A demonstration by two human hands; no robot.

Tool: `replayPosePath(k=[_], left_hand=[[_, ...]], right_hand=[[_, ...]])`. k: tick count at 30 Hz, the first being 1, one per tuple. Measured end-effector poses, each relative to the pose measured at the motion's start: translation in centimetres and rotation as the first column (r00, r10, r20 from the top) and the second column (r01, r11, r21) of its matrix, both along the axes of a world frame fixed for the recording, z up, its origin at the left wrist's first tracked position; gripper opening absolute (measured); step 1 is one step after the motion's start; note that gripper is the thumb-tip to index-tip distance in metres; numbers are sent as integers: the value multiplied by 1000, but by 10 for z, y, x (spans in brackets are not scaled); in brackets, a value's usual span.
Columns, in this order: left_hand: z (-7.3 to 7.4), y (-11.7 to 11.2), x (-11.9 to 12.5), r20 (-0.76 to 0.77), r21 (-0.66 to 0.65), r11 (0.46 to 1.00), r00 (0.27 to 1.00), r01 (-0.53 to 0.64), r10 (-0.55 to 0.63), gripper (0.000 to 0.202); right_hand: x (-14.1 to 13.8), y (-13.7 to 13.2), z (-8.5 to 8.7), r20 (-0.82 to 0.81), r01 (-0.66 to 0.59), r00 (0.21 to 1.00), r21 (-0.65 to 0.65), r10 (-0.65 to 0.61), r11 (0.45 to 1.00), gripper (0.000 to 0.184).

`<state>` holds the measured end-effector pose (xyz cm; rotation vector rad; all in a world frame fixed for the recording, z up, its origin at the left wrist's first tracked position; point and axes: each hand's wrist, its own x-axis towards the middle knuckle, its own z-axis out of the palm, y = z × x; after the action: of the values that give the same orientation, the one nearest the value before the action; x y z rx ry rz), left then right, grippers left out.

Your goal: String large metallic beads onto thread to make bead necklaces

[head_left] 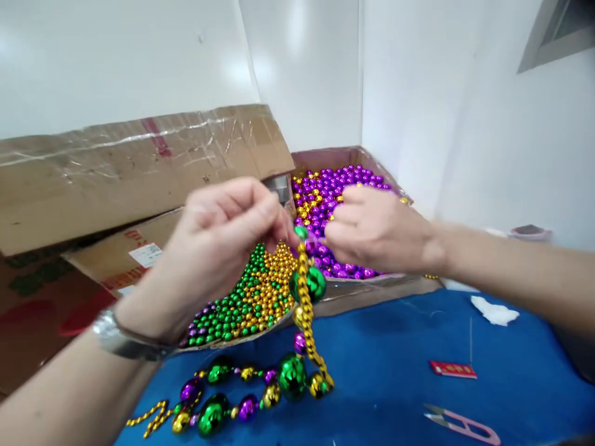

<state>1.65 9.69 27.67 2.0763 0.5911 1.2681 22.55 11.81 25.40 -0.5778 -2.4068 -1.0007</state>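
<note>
My left hand (pixel 218 248) and my right hand (pixel 372 229) meet in the middle of the view, both pinched on the top of a bead necklace (pixel 304 291). The necklace has small gold beads and large green, purple and gold balls. It hangs down from my fingers and its lower part (pixel 251 390) lies curled on the blue cloth (pixel 395 371). A silver watch (pixel 121 337) is on my left wrist.
A cardboard box (pixel 353 291) behind my hands holds many loose green, gold and purple beads (pixel 325 192). More cardboard (pixel 116 167) is stacked at left. On the blue cloth lie a red packet (pixel 453 370), pink snips (pixel 465 425) and a white scrap (pixel 495 311). White walls stand behind.
</note>
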Motion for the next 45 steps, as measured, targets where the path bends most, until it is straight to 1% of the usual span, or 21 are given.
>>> replayPosePath(k=[3, 6, 9, 11, 13, 16, 18, 19, 20, 21, 22, 24, 25, 26, 31, 33, 36, 38, 39, 42, 45], left_hand=[[-25, 3, -1, -70, -85, 996, 997, 10, -15, 19], [-46, 2, 3, -207, -93, 996, 978, 8, -27, 22], [-66, -1, 12, -374, -92, 996, 927, 4, -38, 26], [-79, -1, 18, -457, -16, 999, 889, 31, -35, 25], [-93, 1, 24, -526, 131, 988, 850, 77, 4, 21], [-116, 6, 30, -579, 336, 935, 808, 114, 110, 18], [-131, 10, 32, -603, 410, 904, 780, 121, 169, 18], [-139, 12, 33, -614, 436, 891, 767, 129, 189, 18], [-146, 13, 34, -620, 457, 878, 758, 139, 203, 18], [-152, 14, 35, -619, 474, 868, 756, 146, 211, 18], [-158, 14, 36, -608, 485, 862, 765, 145, 214, 18], [-164, 13, 39, -556, 483, 868, 807, 116, 201, 18], [-165, 12, 40, -520, 465, 880, 834, 94, 186, 18], [-166, 10, 41, -483, 438, 896, 860, 75, 165, 18], [-159, 1, 39, -361, 245, 970, 929, 8, 83, 13], [-157, -2, 36, -357, 100, 994, 931, -44, 77, 14], [-161, -3, 33, -347, -128, 984, 935, -127, 76, 22], [-168, -1, 32, -326, -197, 968, 942, -153, 82, 26], [-172, 0, 32, -322, -214, 964, 943, -155, 80, 27], [-182, 7, 30, -361, -243, 958, 931, -154, 58, 28], [-186, 12, 29, -418, -276, 948, 908, -156, 28, 28]], right_hand=[[7, 3, -35, 26, -28, 999, -49, 29, 998, 38], [15, 3, -69, -7, -42, 999, -139, 42, 989, 35], [23, 2, -93, -24, -38, 999, -219, 34, 975, 33], [27, 2, -102, -67, -40, 998, -323, 20, 946, 32], [28, -2, -110, -151, -47, 988, -456, -25, 889, 30], [23, -16, -122, -323, -81, 927, -667, -189, 741, 28], [13, -32, -135, -401, -135, 857, -781, -325, 610, 28], [7, -40, -142, -444, -202, 803, -830, -398, 520, 28], [0, -48, -150, -484, -281, 736, -855, -473, 436, 28], [-7, -55, -157, -521, -419, 631, -852, -574, 314, 26], [-14, -61, -164, -539, -628, 456, -758, -708, 173, 21], [-25, -68, -176, -509, -786, 278, -608, -815, 113, 23], [-29, -69, -182, -516, -813, 232, -569, -825, 127, 26], [-33, -69, -188, -555, -787, 245, -593, -795, 171, 29], [-34, -59, -215, -679, -569, 438, -717, -589, 403, 31], [-28, -53, -226, -693, -501, 463, -719, -552, 481, 22], [-15, -43, -241, -732, -320, 510, -649, -452, 690, 11], [-10, -35, -249, -741, -196, 566, -547, -362, 814, 12], [-8, -32, -252, -734, -151, 600, -493, -317, 857, 13], [-6, -23, -256, -704, -64, 675, -355, -222, 933, 14], [-10, -16, -254, -697, -22, 692, -279, -187, 960, 16]])
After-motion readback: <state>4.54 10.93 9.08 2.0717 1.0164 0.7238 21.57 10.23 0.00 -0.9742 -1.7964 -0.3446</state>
